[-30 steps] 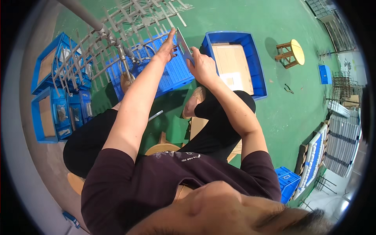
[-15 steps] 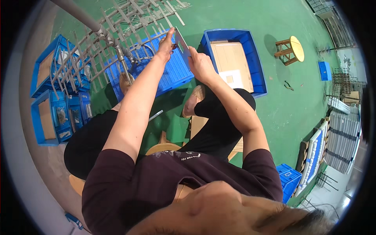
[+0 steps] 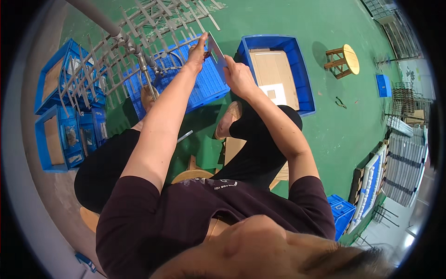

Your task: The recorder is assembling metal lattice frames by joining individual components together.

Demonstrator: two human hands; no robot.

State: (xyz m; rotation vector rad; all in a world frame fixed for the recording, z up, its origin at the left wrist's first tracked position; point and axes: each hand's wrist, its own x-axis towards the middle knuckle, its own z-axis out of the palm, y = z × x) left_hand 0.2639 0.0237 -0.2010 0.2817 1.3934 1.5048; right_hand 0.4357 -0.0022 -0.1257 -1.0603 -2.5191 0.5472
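Observation:
Ahead of me, over a blue plastic crate [image 3: 202, 90], I hold a thin, flat grey-white plate [image 3: 215, 48] tilted nearly edge-on. My left hand [image 3: 197, 55] is closed on its left side, with the fingers partly behind it. On the plate's near right edge, my right hand [image 3: 239, 78] pinches it with curled fingers. Right of my hands stands a blue bin [image 3: 305, 76] lined with brown cardboard [image 3: 272, 65]. In that bin lies a white plate [image 3: 280, 93] with a small square opening.
A rack of grey metal strips [image 3: 153, 21] and a jointed metal pole [image 3: 95, 16] stand at the front left. Blue crates [image 3: 46, 139] are stacked at far left. A wooden stool [image 3: 344, 60] and pliers [image 3: 340, 102] are on the green floor at right.
Both hands keep their hold on the plate, which stays in almost the same place. The view has shifted very slightly.

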